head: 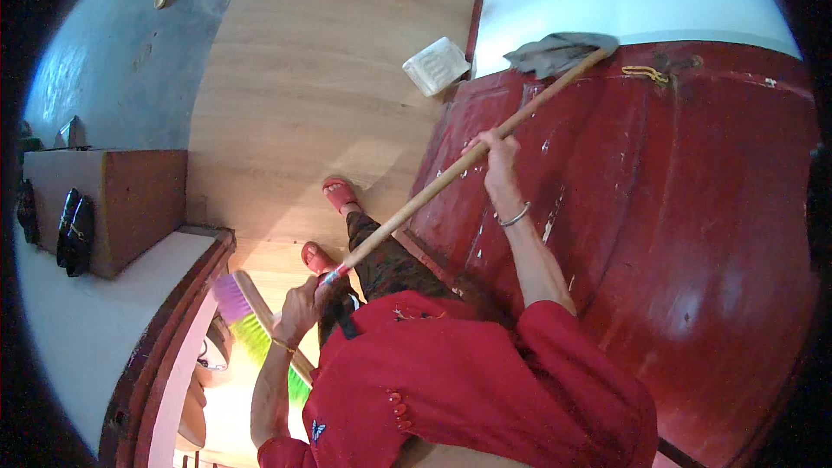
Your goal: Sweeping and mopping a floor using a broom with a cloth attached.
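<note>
A long-handled broom slants across the view. My right hand point(500, 156) is closed around the upper part of its wooden handle point(429, 192). Lower down, my left hand point(300, 312) grips the handle close to the broom head point(257, 305), which has purple, yellow and green bristles and hangs beside my left wrist. At the far end of the handle, a grey cloth point(552, 55) lies against the top of the red wooden door point(624, 208), where the white wall begins. Whether the cloth is tied to the handle I cannot tell.
A white wrapped block point(437, 66) is near the door's upper corner. Yellow cord point(645, 73) hangs at the door's top edge. To the left are a brown box point(143, 201), black shoes point(77, 233) and a dark red door frame point(175, 312). Wood-patterned flooring point(312, 78) runs between.
</note>
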### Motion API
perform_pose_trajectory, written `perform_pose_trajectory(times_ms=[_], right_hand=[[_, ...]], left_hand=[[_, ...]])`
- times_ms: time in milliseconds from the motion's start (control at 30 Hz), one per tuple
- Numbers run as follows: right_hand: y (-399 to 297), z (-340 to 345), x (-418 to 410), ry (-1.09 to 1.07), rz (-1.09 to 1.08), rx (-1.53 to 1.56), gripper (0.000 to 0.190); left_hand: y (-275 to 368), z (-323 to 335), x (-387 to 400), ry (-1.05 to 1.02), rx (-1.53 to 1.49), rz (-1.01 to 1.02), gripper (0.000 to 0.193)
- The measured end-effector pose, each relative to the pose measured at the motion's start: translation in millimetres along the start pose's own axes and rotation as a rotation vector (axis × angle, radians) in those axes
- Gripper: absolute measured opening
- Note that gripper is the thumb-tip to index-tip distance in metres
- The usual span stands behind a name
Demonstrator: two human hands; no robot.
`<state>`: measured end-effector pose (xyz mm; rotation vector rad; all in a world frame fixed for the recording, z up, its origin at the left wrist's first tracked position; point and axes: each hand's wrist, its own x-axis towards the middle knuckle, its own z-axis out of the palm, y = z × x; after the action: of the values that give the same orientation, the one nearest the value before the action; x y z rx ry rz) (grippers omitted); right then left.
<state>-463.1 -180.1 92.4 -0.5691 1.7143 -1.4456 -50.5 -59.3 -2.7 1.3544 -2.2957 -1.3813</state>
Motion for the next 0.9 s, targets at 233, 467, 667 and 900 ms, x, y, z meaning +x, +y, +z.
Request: perform_pose_trajectory(times_ms=[233,467,667,900], right_hand=[[-36.2,-2.5,-8.1,0.015,-0.141,0.028,0.012],[54.9,2.7,-13.3,0.036,0.214,-0.063,0.012],[19.4,9.5,-0.1,0.053,0.139,0.006,0.009],[-108.5,4.7,-26.2,0.047,-0.288,0.181,0.008]], left_hand=[[18.2,-16.5,9.1,0.012,-0.039,0.091,0.020],[-2.7,6.7,-47.4,-0.003,-0.123,-0.071,0.031],[-1.4,-14.9,-15.7,0.060,0.010,-0.070,0.037],[46.1,-46.2,39.1,0.143,-0.128,0.140,0.037]])
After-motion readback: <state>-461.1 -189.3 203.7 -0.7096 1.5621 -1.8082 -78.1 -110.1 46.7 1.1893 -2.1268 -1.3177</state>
